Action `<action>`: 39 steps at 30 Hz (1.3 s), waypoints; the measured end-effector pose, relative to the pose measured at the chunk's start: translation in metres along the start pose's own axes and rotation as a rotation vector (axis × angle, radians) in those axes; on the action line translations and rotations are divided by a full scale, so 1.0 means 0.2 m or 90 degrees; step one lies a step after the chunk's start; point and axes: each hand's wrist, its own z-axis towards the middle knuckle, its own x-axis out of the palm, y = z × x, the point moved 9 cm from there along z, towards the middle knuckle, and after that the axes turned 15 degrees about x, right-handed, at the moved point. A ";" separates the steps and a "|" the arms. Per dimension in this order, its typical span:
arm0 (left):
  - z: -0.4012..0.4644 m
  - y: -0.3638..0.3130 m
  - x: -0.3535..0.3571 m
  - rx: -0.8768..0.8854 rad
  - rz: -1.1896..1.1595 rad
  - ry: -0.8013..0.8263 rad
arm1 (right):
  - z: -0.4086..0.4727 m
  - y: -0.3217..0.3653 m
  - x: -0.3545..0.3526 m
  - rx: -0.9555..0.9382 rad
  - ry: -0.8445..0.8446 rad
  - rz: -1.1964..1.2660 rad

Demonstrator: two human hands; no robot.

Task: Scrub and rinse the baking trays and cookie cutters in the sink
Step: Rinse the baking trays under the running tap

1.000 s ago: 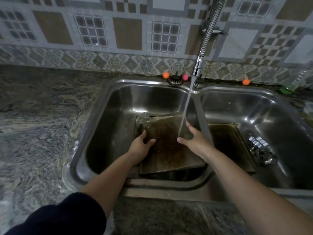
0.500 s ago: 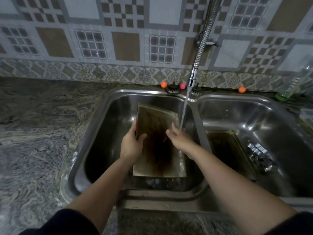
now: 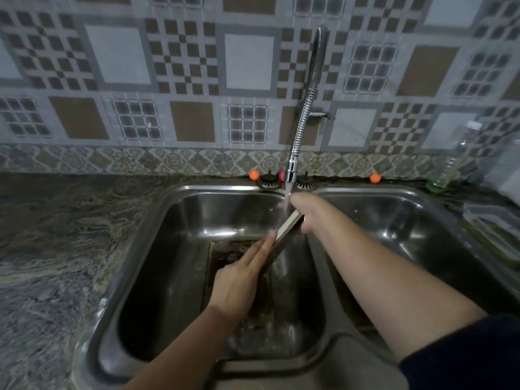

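I hold a stained baking tray point(image 3: 286, 227) on edge over the left basin of the steel sink point(image 3: 135, 249), so only its thin rim shows. Water from the flexible tap point(image 3: 292, 164) runs onto its upper end. My right hand point(image 3: 308, 212) grips that upper end just under the spout. With straight fingers, my left hand point(image 3: 242, 280) lies flat against the tray's left face, lower down. A second dirty tray point(image 3: 222, 253) lies on the bottom of the left basin, partly hidden by my left hand.
The right basin point(image 3: 408, 220) is crossed by my right forearm. Two drain strainers point(image 3: 269, 181) and small orange balls point(image 3: 254, 175) sit on the back ledge. A clear bottle point(image 3: 441, 175) and a lidded container point(image 3: 492, 229) stand at the right. Granite counter point(image 3: 56, 249) stretches to the left.
The tray has been tipped from lying flat up onto its edge and raised under the tap. My right hand moved up to its top end; the view rose toward the wall.
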 end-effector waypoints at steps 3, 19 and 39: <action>0.04 -0.03 -0.01 0.012 -0.029 -0.016 | -0.02 -0.05 -0.08 0.016 -0.006 -0.024; 0.35 0.19 0.26 -0.372 -0.467 -0.129 | -0.32 -0.15 -0.14 -0.215 0.090 -0.114; -0.03 0.12 0.06 -0.197 -0.244 0.075 | -0.18 -0.08 0.00 -0.158 0.108 0.195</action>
